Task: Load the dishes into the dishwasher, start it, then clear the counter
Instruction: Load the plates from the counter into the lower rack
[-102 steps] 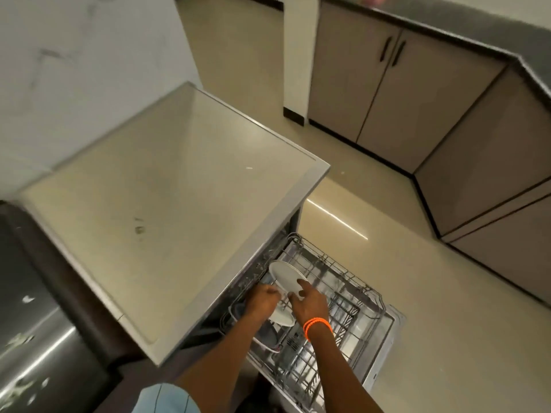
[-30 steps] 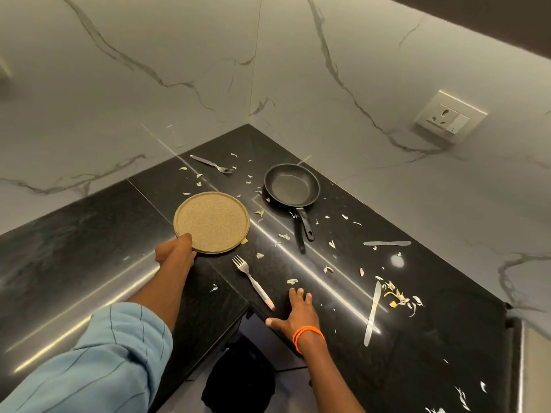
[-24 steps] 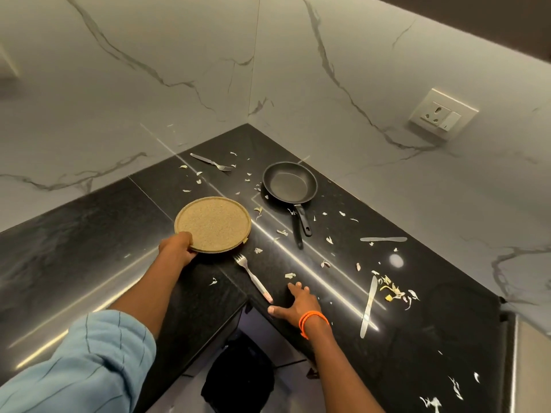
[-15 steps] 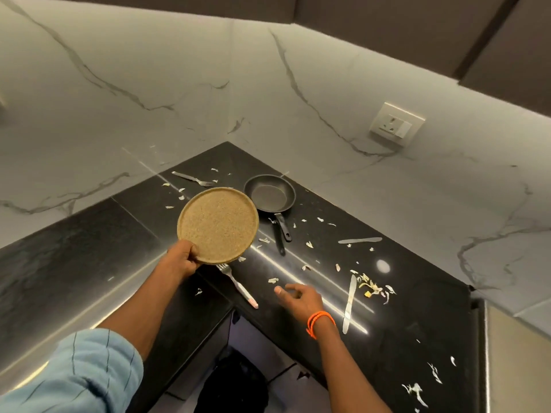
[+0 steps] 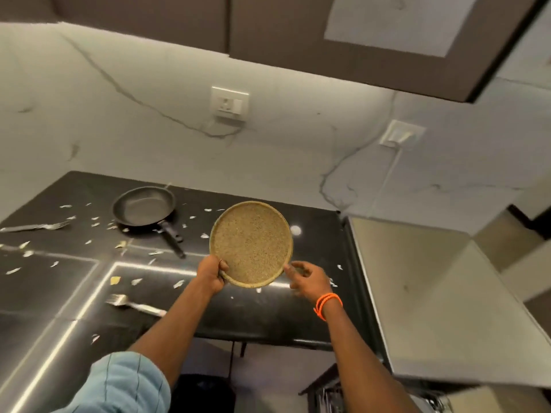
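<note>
Lifted clear of the black counter [image 5: 268, 317] since half a second ago, the speckled plate [image 5: 251, 243] now hangs in the air, and my view has swung right so the dishwasher's grey top [image 5: 432, 308] shows just right of the counter. Nearest me, a fork [image 5: 135, 305] lies on the counter to the lower left of the plate, its long axis running left to right with the tines pointing left. My left hand [image 5: 212, 274] grips the plate's lower left rim, thumb on the face and fingers curled behind. My right hand [image 5: 308, 278], with an orange band at the wrist, sits at the plate's lower right rim with fingers loosely spread; I cannot tell whether a fingertip touches the rim. I see the plate tilted up, its round face turned toward me and its rim lifted off the counter; being round, it has no long axis. Pale scraps are scattered over the counter left of the plate. Farther back and left of the plate, a black frying pan [image 5: 143, 210] rests on the counter, its handle pointing down-right toward the plate. A second fork [image 5: 35, 226] lies far left of the plate, tines pointing right. Behind the plate, a wall socket [image 5: 229, 103] sits on the marble wall.
</note>
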A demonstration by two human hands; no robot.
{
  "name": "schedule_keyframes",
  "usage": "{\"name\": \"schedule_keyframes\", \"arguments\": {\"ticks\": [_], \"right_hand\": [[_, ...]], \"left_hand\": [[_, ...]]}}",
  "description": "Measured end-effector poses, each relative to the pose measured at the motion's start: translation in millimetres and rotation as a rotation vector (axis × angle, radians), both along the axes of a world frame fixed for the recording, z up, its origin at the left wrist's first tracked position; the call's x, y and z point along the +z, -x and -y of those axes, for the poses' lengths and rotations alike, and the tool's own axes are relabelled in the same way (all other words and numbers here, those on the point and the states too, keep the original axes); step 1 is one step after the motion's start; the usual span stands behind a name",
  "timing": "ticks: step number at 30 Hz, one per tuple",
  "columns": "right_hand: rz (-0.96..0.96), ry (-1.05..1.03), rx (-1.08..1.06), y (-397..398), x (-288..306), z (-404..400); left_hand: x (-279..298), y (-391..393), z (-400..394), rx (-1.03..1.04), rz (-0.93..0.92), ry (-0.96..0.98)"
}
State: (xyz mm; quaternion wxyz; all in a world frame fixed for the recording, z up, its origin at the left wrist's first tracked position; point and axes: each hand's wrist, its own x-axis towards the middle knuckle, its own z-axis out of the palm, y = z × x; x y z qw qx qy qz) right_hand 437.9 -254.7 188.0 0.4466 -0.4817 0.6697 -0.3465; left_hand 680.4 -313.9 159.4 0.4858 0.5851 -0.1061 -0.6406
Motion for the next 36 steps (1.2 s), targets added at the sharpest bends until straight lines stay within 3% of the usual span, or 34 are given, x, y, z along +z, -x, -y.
{"name": "schedule_keyframes", "arguments": {"ticks": [5,12,16,22,31,36], "right_hand": [[0.140,0.104,-0.175,76,16,-40],[-0.022,0.227,-0.461,190,-5,-118],[-0.059,0.212,-0.544,248,-20,-180],[-0.048,0.106,-0.565,318,-37,-275],[-0.073,-0.121,-0.618,373,-101,-370],[-0.155,-0.272,-0.677,394,-133,-398]], "left_hand": [[6,89,-13,-0.258,0.080,0.042],[14,219,-73,-0.636,0.408,0.181],[9,292,-120,-0.784,0.440,0.222],[-2,378,-170,-0.938,0.554,0.253],[-47,469,-216,-1.504,1.035,0.659],[-86,525,-236,-1.631,1.105,0.814]]}}
